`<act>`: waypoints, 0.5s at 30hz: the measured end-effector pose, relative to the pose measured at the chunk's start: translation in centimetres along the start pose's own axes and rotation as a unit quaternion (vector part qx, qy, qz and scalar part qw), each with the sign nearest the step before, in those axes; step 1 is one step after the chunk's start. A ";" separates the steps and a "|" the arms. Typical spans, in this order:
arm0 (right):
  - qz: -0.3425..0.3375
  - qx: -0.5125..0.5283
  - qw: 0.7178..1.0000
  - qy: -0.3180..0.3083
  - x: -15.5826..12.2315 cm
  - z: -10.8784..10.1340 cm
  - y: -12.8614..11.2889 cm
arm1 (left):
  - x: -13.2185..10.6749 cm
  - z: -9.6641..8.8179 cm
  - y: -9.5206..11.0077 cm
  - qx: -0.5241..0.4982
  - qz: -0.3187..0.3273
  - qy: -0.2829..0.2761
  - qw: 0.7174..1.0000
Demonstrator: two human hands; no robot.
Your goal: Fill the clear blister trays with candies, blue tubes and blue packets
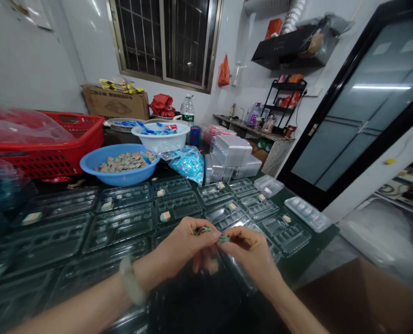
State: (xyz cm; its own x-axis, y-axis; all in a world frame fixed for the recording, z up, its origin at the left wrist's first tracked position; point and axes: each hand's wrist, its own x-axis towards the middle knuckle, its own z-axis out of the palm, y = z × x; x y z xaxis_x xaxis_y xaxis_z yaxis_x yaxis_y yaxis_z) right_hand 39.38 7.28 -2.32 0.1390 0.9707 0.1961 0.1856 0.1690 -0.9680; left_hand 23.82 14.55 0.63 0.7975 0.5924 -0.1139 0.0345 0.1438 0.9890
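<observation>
My left hand [190, 239], with a pale bangle on the wrist, is closed around small pastel-striped blocks [202, 230], partly hidden by its fingers. Close against it, the fingertips of my right hand [250, 246] pinch a greenish block [223, 238] of what looks like the same kind. Both hands are above rows of clear plastic trays [121, 225] with moulded compartments. Single striped blocks sit in several trays, such as one block [165, 216] left of my hands and another block [231, 206] behind them.
A blue basin [88, 163] of similar blocks stands behind the trays, beside a white basin [145, 140] with blue items. A red basket [25, 160] is at left. Stacked clear boxes [232, 150] stand at back right, and a brown cardboard surface [362, 297] is at lower right.
</observation>
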 end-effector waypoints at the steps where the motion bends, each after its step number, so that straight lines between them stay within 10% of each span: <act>1: 0.003 0.003 1.000 -0.006 0.0 -0.3 -0.2 | 0.0 -0.1 0.0 -0.026 -0.013 -0.005 1.000; 7: -0.036 -0.043 0.997 0.043 -0.5 -2.5 -1.0 | 0.2 -1.1 -0.3 -0.242 -0.117 -0.001 0.963; 15: -0.088 -0.092 0.992 -0.016 -0.9 -1.4 -1.8 | 0.3 -1.0 -0.8 -0.126 -0.021 -0.006 0.992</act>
State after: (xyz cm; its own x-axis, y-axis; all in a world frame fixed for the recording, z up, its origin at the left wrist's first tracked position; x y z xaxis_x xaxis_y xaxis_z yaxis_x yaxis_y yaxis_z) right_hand 40.25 5.84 -0.53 0.0577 0.9341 0.3523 0.3785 0.3061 -0.8735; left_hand 23.41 15.35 -0.31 0.8061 0.5717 -0.1526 -0.0824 0.3637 0.9279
